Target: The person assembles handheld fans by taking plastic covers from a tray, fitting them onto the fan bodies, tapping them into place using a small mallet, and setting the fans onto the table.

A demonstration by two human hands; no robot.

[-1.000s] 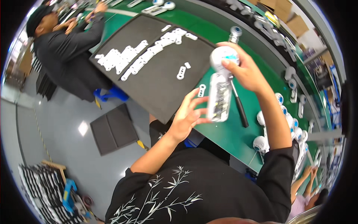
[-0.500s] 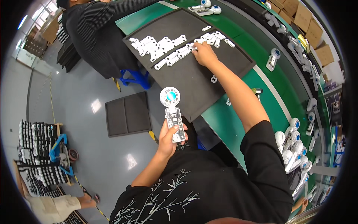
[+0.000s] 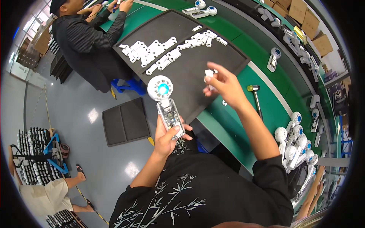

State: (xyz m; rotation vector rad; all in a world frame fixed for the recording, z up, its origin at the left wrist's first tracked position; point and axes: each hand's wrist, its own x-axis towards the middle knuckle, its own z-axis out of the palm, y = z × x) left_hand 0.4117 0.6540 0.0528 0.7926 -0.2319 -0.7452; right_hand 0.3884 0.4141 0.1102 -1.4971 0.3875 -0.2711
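My left hand (image 3: pixel 164 143) is closed round the handle of a white handheld fan (image 3: pixel 168 114). Its round head with a shiny blue centre points up, and the open handle shows circuitry inside. Over the near right part of a black tray (image 3: pixel 178 81), my right hand (image 3: pixel 228 86) pinches a small white plastic cover (image 3: pixel 210 73); the fingers partly hide it. Rows of similar white covers (image 3: pixel 141 52) lie in the tray, to the far left of this hand. A hammer (image 3: pixel 257 100) with a yellow-green and black head rests on the green table, right of my right forearm.
Many white fans (image 3: pixel 295 142) are heaped at the right, and a single fan (image 3: pixel 273 60) lies on the green surface beyond. A co-worker (image 3: pixel 81 41) sits far left on a blue stool (image 3: pixel 127 86). Another dark tray (image 3: pixel 125 121) is on the floor; a person walks at lower left.
My right hand has drawn back from the rows of covers toward me, with a white cover in its fingers. The fan in my left hand has shifted slightly left and up.
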